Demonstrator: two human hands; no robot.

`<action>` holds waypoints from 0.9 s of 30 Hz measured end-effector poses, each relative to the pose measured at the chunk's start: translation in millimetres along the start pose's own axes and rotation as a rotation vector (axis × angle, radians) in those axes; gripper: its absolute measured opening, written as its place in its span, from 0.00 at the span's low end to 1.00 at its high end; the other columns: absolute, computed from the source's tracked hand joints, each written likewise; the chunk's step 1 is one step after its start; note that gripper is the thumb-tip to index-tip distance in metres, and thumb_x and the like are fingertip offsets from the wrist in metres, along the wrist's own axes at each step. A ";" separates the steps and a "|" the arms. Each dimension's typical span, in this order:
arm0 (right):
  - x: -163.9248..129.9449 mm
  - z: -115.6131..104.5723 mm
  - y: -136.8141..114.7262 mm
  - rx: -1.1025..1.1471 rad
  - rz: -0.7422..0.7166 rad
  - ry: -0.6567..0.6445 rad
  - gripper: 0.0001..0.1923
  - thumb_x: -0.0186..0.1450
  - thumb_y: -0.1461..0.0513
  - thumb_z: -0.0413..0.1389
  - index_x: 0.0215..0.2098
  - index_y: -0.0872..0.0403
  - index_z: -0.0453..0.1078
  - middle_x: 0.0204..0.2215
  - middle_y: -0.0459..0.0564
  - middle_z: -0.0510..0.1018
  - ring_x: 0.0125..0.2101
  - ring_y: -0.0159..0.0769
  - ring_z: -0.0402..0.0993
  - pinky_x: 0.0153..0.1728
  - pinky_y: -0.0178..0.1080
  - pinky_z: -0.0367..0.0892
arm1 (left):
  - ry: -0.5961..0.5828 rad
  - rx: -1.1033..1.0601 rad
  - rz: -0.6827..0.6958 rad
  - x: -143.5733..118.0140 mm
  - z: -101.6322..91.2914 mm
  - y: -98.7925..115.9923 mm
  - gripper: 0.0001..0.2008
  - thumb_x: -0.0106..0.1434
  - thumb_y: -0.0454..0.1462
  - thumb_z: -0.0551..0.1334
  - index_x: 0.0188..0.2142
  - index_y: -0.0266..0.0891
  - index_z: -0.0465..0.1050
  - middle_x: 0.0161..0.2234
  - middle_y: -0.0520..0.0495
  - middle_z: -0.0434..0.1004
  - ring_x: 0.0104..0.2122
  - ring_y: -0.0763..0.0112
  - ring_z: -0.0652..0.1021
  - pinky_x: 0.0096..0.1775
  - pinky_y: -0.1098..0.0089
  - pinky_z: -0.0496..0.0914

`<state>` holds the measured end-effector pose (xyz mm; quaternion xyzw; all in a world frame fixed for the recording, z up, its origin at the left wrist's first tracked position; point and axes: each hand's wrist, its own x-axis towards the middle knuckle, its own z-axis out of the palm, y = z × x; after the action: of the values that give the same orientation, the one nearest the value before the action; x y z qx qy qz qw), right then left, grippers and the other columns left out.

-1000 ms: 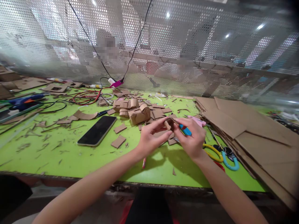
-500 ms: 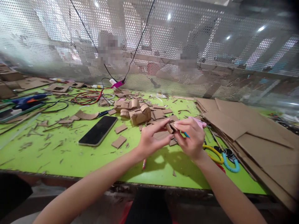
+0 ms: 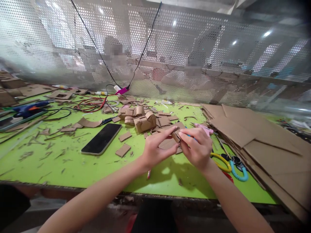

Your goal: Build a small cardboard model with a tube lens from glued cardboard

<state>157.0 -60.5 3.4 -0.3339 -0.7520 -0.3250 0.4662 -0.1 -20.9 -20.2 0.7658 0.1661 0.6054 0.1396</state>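
Observation:
Between my two hands, above the green table [image 3: 104, 173], is a small cardboard piece [image 3: 176, 135]. My left hand [image 3: 156, 147] pinches it from the left with thumb and fingers. My right hand [image 3: 198, 145] is closed on its right side, the fingertips pressed against it and partly hiding it. Just behind them stand small built cardboard shapes [image 3: 145, 122], boxy with rounded parts. Flat cardboard scraps [image 3: 123, 150] lie to the left of my left hand. A pencil-like stick [image 3: 149, 174] shows below my left wrist.
A black-screened phone [image 3: 101, 139] lies left of centre. Stacked cardboard sheets [image 3: 272, 155] cover the right side. Scissors with yellow and blue handles [image 3: 239, 170] lie by my right forearm. A blue glue gun [image 3: 30, 109] and red cables [image 3: 91, 104] are at left. A perforated metal screen [image 3: 155, 48] closes the back.
The cardboard piece has been turned slightly between my fingers, and my right fingertips have shifted a little on it. The view has moved slightly. Both hands keep their hold.

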 end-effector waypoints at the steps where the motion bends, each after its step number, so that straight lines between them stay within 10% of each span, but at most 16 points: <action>1: 0.4 -0.3 0.1 -0.004 -0.009 -0.004 0.13 0.59 0.70 0.57 0.41 0.50 0.69 0.33 0.50 0.79 0.34 0.37 0.75 0.38 0.42 0.70 | 0.002 0.003 0.005 0.1 0.1 -0.1 0.23 0.54 0.33 0.65 0.51 0.37 0.71 0.41 0.44 0.81 0.32 0.71 0.82 0.39 0.73 0.77; 17: -2.9 -0.5 1.6 -0.118 -0.060 -0.097 0.14 0.58 0.72 0.58 0.42 0.56 0.72 0.35 0.53 0.81 0.33 0.38 0.72 0.35 0.39 0.70 | -0.013 -0.011 -0.056 -3.5 1.9 -4.8 0.22 0.54 0.34 0.67 0.50 0.37 0.72 0.41 0.43 0.81 0.33 0.70 0.82 0.39 0.72 0.77; 27: -0.9 -0.7 2.7 -0.052 -0.049 -0.040 0.12 0.59 0.71 0.58 0.40 0.54 0.74 0.34 0.51 0.81 0.32 0.36 0.71 0.36 0.38 0.70 | 0.014 -0.481 -0.574 6.8 0.1 -5.3 0.14 0.53 0.43 0.68 0.37 0.38 0.80 0.40 0.43 0.81 0.42 0.58 0.80 0.48 0.60 0.75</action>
<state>159.9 -59.7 3.2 -0.3338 -0.7606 -0.3489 0.4340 1.0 -13.2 -16.5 0.6292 0.2277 0.5686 0.4785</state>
